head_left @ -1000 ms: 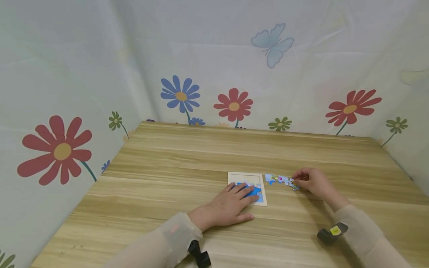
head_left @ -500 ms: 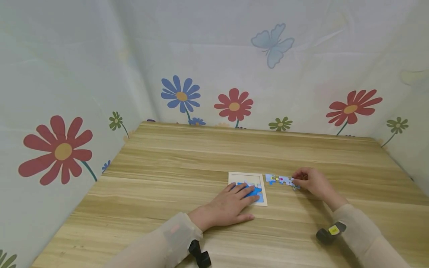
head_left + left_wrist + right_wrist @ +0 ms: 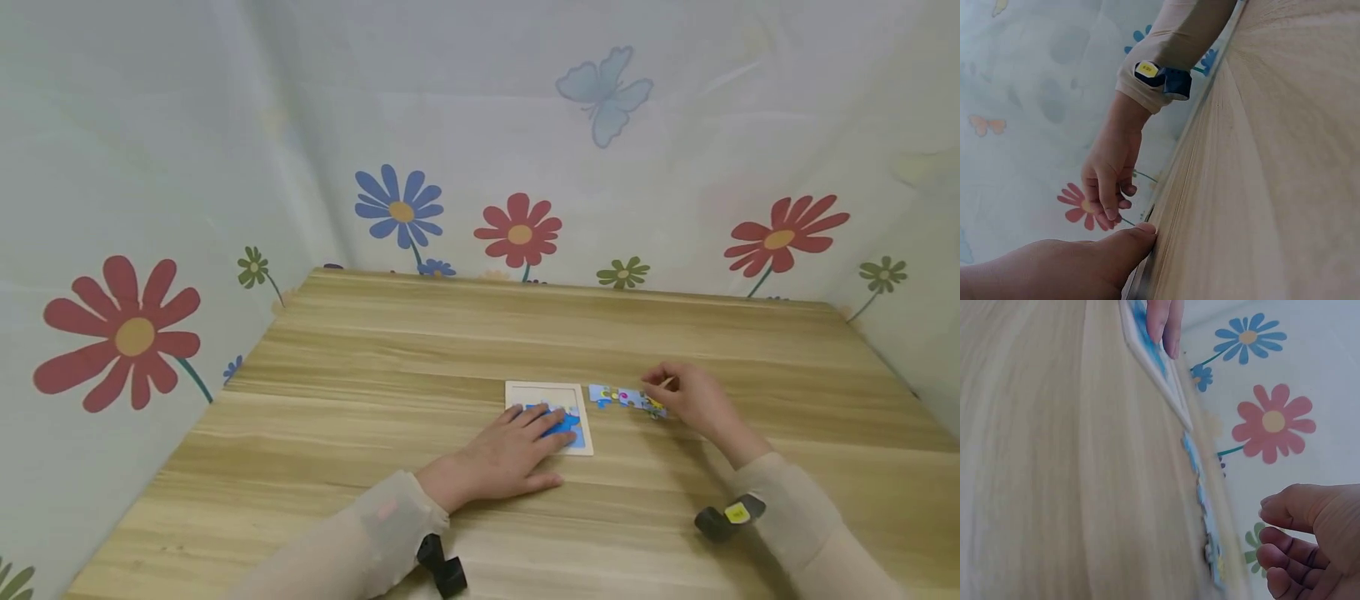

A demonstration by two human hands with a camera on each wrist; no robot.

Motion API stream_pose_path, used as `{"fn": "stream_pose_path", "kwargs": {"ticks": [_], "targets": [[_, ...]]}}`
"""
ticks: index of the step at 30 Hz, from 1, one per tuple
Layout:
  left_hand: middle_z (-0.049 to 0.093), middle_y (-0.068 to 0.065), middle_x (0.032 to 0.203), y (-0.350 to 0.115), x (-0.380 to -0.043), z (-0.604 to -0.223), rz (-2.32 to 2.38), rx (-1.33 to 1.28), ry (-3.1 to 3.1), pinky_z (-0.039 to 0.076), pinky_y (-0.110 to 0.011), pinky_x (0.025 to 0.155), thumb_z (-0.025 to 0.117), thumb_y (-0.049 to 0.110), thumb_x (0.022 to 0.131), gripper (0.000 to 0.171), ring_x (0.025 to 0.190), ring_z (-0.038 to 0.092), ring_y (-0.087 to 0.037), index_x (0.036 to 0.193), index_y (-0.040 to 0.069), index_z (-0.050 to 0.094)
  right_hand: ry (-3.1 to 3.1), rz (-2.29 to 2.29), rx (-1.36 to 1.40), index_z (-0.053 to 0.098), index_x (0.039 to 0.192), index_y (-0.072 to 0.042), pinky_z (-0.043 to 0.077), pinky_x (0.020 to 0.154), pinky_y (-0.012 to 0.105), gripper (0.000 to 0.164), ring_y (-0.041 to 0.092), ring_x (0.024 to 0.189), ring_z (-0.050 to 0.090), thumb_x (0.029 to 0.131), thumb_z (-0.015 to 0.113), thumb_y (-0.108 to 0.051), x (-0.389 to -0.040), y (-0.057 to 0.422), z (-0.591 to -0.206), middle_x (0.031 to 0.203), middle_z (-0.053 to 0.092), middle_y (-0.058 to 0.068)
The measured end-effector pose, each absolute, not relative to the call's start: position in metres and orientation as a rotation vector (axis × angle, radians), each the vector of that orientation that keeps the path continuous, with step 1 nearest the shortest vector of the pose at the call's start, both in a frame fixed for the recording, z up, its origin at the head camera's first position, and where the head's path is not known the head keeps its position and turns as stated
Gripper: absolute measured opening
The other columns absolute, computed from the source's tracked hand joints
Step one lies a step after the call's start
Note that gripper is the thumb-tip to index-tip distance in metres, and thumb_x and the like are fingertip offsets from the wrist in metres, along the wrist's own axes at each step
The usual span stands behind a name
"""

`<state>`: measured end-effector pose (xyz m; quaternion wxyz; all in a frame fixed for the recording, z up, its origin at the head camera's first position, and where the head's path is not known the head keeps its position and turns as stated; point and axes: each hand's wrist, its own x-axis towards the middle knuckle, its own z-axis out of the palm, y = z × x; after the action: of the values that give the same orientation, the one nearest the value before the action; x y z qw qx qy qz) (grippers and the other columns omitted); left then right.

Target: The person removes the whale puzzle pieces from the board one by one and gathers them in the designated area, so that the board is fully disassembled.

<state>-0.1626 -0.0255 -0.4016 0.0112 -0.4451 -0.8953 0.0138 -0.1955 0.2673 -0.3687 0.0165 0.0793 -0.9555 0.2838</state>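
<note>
My left hand lies flat with fingers spread over a square, pale-rimmed puzzle tray. Under the fingers, joined blue puzzle pieces fill the tray's near part, partly covered. A crooked row of loose puzzle pieces, light blue with coloured spots, stretches right from the tray. Just above the row's right end, my right hand hovers with loosely bent fingers. In the right wrist view, thumb and fingers of that hand stand apart, nothing between them. The loose pieces lie flat on the table there.
The wood-grain table reaches back to a white cloth printed with flowers and a butterfly. This cloth also encloses both sides. Each wrist carries a small black device, the right one with a yellow label.
The right hand has lifted slightly off the row's right-end piece it was touching, uncovering more yellow there. The left hand stays put on the tray. The whole view has shifted slightly.
</note>
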Motion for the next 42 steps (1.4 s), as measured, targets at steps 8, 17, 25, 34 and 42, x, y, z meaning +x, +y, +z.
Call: {"fn": "stream_pose_path", "kwargs": {"ticks": [8, 17, 25, 34, 42], "targets": [[0.033, -0.006, 0.157, -0.03, -0.161, -0.392, 0.079, -1.373, -2.777, 0.029, -0.048, 0.116, 0.041, 0.058, 0.097, 0.061, 0.146, 0.029, -0.025, 0.149, 0.029, 0.034, -2.882, 0.896, 0.325, 0.068, 0.102, -0.001, 0.045, 0.068, 0.029, 0.017, 0.021, 0.083, 0.059, 0.092, 0.063, -0.013, -0.191, 0.247, -0.357, 0.097, 0.068, 0.014], [0.036, -0.007, 0.154, -0.039, -0.163, -0.392, 0.053, -1.362, -2.761, 0.029, -0.05, 0.116, 0.044, 0.057, 0.096, 0.06, 0.144, 0.033, -0.027, 0.147, 0.025, 0.04, -2.833, 0.949, 0.406, 0.068, 0.102, 0.001, 0.049, 0.069, 0.029, 0.016, 0.019, 0.081, 0.06, 0.09, 0.064, -0.009, -0.192, 0.233, -0.361, 0.095, 0.068, 0.013], [0.037, -0.008, 0.154, -0.042, -0.16, -0.394, 0.041, -1.361, -2.77, 0.031, -0.051, 0.114, 0.043, 0.057, 0.096, 0.059, 0.143, 0.034, -0.027, 0.147, 0.027, 0.039, -2.812, 0.975, 0.478, 0.07, 0.097, -0.002, 0.047, 0.068, 0.026, 0.013, 0.017, 0.079, 0.06, 0.088, 0.068, -0.011, -0.189, 0.217, -0.366, 0.094, 0.067, 0.012], [0.037, -0.009, 0.154, -0.04, -0.16, -0.398, 0.044, -1.352, -2.802, 0.032, -0.048, 0.114, 0.041, 0.058, 0.096, 0.057, 0.143, 0.035, -0.026, 0.147, 0.03, 0.039, -2.796, 0.989, 0.599, 0.071, 0.098, -0.002, 0.048, 0.068, 0.025, 0.013, 0.014, 0.078, 0.061, 0.087, 0.068, -0.008, -0.189, 0.203, -0.377, 0.096, 0.069, 0.012], [0.036, -0.009, 0.154, -0.039, -0.16, -0.399, 0.034, -1.359, -2.802, 0.032, -0.049, 0.114, 0.041, 0.057, 0.097, 0.057, 0.143, 0.033, -0.026, 0.147, 0.031, 0.038, -2.811, 1.015, 0.661, 0.071, 0.098, -0.003, 0.048, 0.07, 0.026, 0.013, 0.014, 0.079, 0.059, 0.087, 0.068, -0.009, -0.188, 0.192, -0.386, 0.095, 0.067, 0.01]]}}
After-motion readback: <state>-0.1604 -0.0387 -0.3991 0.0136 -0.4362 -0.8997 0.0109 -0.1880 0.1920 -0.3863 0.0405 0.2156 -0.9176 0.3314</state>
